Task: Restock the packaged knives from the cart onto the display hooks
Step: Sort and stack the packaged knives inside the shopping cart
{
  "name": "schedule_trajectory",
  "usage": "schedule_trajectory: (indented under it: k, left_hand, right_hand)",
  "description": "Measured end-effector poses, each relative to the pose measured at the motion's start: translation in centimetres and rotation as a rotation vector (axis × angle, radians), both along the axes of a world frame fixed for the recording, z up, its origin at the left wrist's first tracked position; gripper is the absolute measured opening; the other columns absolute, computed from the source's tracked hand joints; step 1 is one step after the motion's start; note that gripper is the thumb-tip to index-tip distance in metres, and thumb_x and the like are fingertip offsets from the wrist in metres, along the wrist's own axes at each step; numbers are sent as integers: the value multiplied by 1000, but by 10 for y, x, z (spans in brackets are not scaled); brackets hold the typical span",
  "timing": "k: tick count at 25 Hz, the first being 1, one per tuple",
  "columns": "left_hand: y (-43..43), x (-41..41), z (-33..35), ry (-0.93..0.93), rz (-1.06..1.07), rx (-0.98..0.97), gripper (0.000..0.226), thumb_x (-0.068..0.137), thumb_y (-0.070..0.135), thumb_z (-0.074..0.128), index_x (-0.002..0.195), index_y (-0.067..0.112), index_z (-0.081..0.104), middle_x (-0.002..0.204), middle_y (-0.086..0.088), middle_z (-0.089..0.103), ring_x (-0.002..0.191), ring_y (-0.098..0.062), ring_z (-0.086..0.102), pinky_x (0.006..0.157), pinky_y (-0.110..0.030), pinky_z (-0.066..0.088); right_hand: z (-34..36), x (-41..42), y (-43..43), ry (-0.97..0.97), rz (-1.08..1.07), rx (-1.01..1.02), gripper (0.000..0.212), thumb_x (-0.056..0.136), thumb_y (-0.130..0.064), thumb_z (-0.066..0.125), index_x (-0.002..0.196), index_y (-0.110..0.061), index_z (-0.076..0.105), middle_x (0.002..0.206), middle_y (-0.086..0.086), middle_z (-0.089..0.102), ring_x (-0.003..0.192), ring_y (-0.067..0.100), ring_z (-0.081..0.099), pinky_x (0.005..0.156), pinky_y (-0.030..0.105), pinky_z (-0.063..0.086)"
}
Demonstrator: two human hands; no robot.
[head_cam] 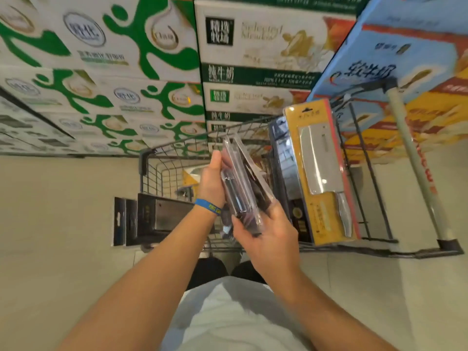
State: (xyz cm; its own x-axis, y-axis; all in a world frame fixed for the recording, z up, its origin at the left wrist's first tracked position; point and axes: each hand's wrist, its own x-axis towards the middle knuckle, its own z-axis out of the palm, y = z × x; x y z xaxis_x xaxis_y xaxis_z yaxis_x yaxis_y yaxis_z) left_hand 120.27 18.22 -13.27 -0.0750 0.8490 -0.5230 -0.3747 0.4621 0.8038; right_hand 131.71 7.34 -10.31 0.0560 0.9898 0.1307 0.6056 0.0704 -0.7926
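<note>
Fingers of the left hand [212, 182] curl round the far side of two clear plastic blister packs [240, 178] with dark-handled knives sealed inside. They are mostly hidden behind the plastic, and only the thumb [216, 159] shows plainly, lying straight up along the packs' left face. A blue wristband [209, 206] circles that wrist. The right hand [268, 234] grips the same packs at their lower end, with its thumb laid across the near face and its other fingers wrapped round the right edge. The packs sit between the two hands at the centre of the frame, raised above the black wire shopping cart [162, 173]. They are tilted with their tops leaning away and are fanned slightly apart at the upper end.

Right of the hands, a yellow card pack holding a steel cleaver [321, 168] stands upright against the cart's right side, with a dark blue pack [281, 153] just behind it. At the cart's lower left corner, several dark flat packages [149, 216] lean on the wire wall (their hang tabs jut past the edge). The cart's pale handle bar [415, 171] runs down the right of the frame.

Across the top of the frame are stacked milk cartons: green-and-white ones [101, 46] at upper left, white ones with a dark green band [266, 49] at centre, and blue ones [410, 62] at upper right. Beige floor tiles [63, 211] fill the left, and a white shirt [235, 315] fills the bottom centre.
</note>
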Motion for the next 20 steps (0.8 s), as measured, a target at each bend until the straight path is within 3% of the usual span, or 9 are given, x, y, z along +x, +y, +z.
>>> schedule_trajectory:
  k: [2, 5, 7, 9, 10, 12, 15, 18, 20]
  left_hand:
    - [-11, -2, -26, 198, -80, -132, 79, 90, 67, 30, 102, -3, 64, 102, -26, 67, 96, -38, 63, 94, -50, 48]
    - [-24, -7, -37, 533, -229, -298, 78, 89, 79, 14, 109, 30, 71, 109, -6, 69, 105, -28, 63, 90, -38, 45]
    - [-22, -12, -30, 294, -218, -419, 86, 78, 89, 21, 108, 30, 75, 111, -8, 72, 104, -27, 68, 101, -46, 48]
    - [-18, -22, -23, 112, -207, -370, 84, 71, 93, 35, 101, 28, 78, 96, -5, 76, 86, -20, 73, 87, -45, 58]
    - [-16, -27, -24, 72, -256, -307, 85, 66, 95, 43, 109, 28, 74, 99, -3, 76, 86, -18, 73, 75, -40, 60]
    - [-15, -34, -28, 67, -309, -209, 89, 60, 91, 58, 128, 34, 62, 118, -4, 70, 104, -22, 69, 70, -38, 59]
    - [-21, -31, -54, 5, -279, -197, 67, 70, 67, 70, 129, 37, 58, 127, -8, 65, 120, -33, 60, 91, -57, 54]
    - [-34, -24, -85, 25, -308, -279, 72, 67, 49, 66, 136, 30, 53, 136, -16, 58, 128, -37, 51, 106, -62, 40]
    - [-39, -23, -104, 99, -338, -304, 65, 68, 47, 65, 131, 37, 57, 134, -12, 60, 128, -35, 53, 107, -61, 40]
  right_hand:
    - [-28, 2, -5, -5, 10, -136, 42, 89, -44, 69, 121, -16, 70, 118, -52, 44, 96, -31, 48, 80, -9, 36]
    - [-57, -3, -4, -11, 38, -279, 45, 95, -39, 70, 129, -10, 66, 120, -59, 35, 97, -24, 48, 78, -15, 23]
    - [-59, -11, 4, -55, 87, -249, 44, 98, -36, 65, 137, -16, 60, 126, -37, 48, 96, -13, 55, 83, -11, 27]
    - [-60, -15, 10, -32, 116, -251, 45, 99, -37, 62, 142, -27, 53, 120, -29, 54, 99, -6, 59, 89, -3, 38]
    - [-56, -17, 12, 27, 105, -278, 46, 99, -38, 62, 142, -35, 49, 114, -33, 56, 99, -9, 61, 89, 1, 44]
    - [-57, -18, 11, 111, 96, -299, 55, 98, -34, 66, 143, -46, 37, 113, -28, 63, 101, -7, 64, 88, 8, 51]
    - [-77, -21, 10, -96, 175, -430, 68, 101, -32, 62, 160, -31, 29, 148, 2, 55, 122, 19, 63, 105, 31, 51]
    - [-107, -22, 22, -42, 92, -873, 63, 103, -41, 56, 159, -31, 29, 144, 1, 48, 139, 27, 48, 102, 34, 51]
    - [-121, -19, 19, -89, 153, -870, 74, 100, -39, 62, 160, -37, 20, 154, 2, 39, 141, 27, 43, 110, 44, 47]
